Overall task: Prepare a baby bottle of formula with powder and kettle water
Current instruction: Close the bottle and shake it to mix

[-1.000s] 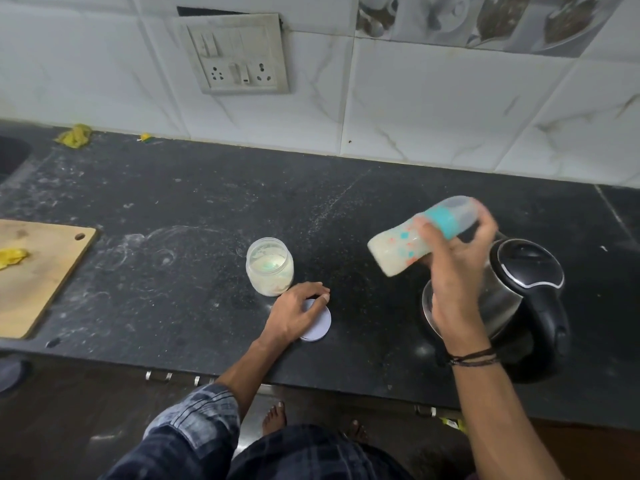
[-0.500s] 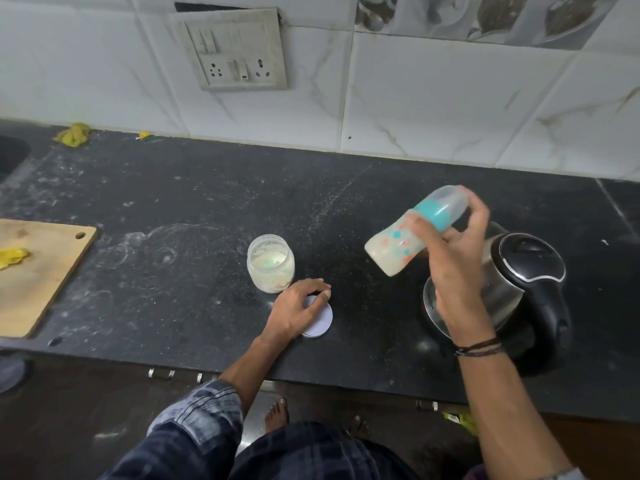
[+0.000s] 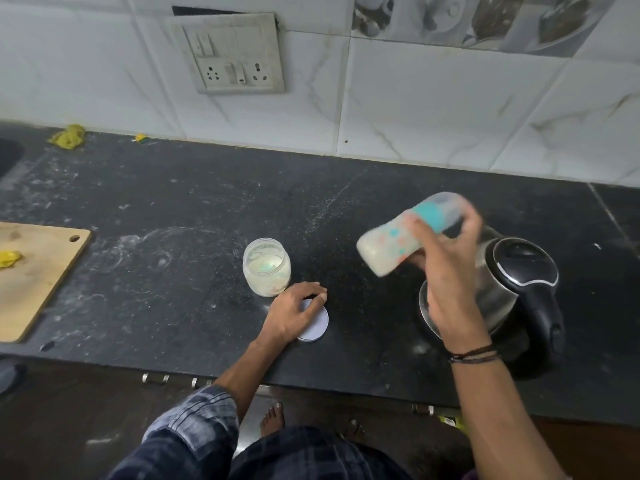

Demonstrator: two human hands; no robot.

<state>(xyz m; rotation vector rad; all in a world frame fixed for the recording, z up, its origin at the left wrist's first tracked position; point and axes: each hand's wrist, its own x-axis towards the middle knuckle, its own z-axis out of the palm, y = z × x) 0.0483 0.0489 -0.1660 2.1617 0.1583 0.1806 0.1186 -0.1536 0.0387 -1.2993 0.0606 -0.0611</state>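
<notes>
A baby bottle (image 3: pixel 384 247) of pale, milky liquid is held in the air above the right part of a dark worktop (image 3: pixel 173 202), just in front of a kettle (image 3: pixel 519 282). The bottle lies tilted, base down to the left and capped teal top up to the right. The right hand (image 3: pixel 446 271) grips it near the neck, fingers wrapped around it. The bottle and fingers are blurred, so this is probably a shake to mix powder and water. With the cap on, nothing should spill.

The left hand (image 3: pixel 291 306) rests palm down on a round pale lid (image 3: pixel 317 323) lying flat on the worktop, fingers loosely spread over it rather than pinching it. It seems ready to close the jar. Just beyond that hand stands an open clear jar (image 3: pixel 266 268) of whitish powder with something teal inside, perhaps a scoop. The steel and black kettle has its lid shut.

At far left is a wooden cutting board (image 3: pixel 31 275). A socket panel (image 3: pixel 235 53) sits on the tiled wall behind.

Compared with a second ago, the bottle has shifted slightly left and is more blurred. The left hand has stayed on the lid, and the jar and kettle have not moved.
</notes>
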